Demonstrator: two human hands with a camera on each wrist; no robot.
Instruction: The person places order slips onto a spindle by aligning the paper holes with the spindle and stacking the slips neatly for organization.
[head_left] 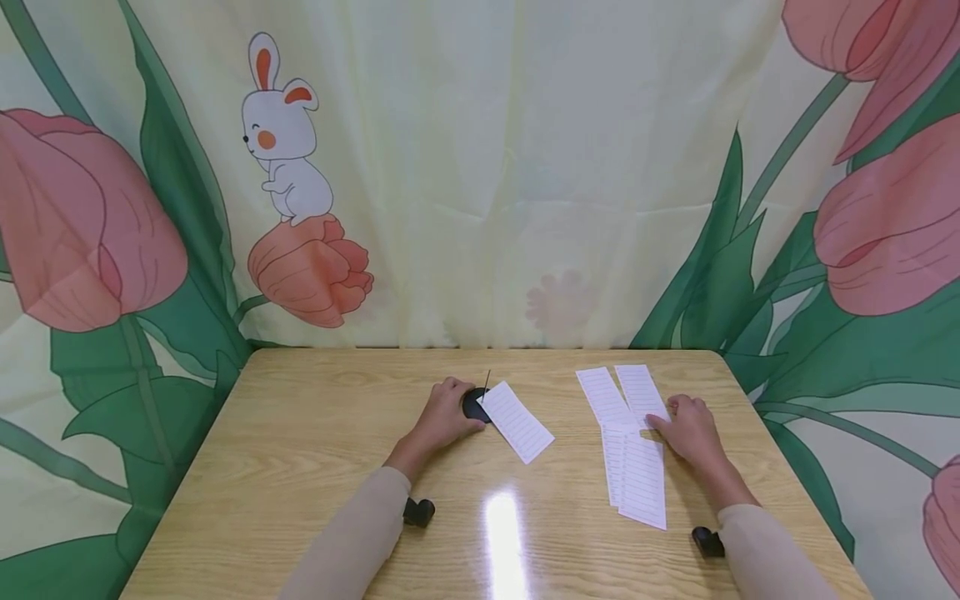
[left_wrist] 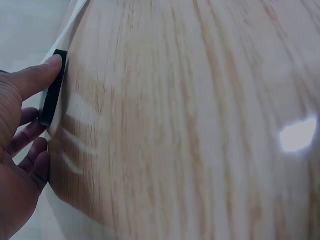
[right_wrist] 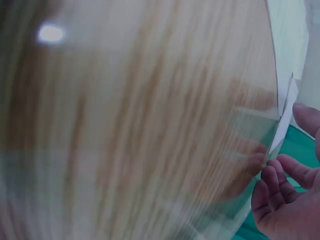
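Black base [head_left: 472, 407], gripped by the left hand [head_left: 450, 412]; one paper [head_left: 517, 423] appears spiked, four papers [head_left: 642, 485] lie loose; right hand [head_left: 692, 429] half-curled beside them, hold unclear.

Bright, even light falls across the glossy table [head_left: 300, 433], with a white glare [head_left: 504, 542] between the left hand [head_left: 447, 414] and the right hand [head_left: 690, 429], on their near side. Both wrist views look hazy and soft, wood grain smeared, the edge bowed beside each hand, pale reflections next to them.
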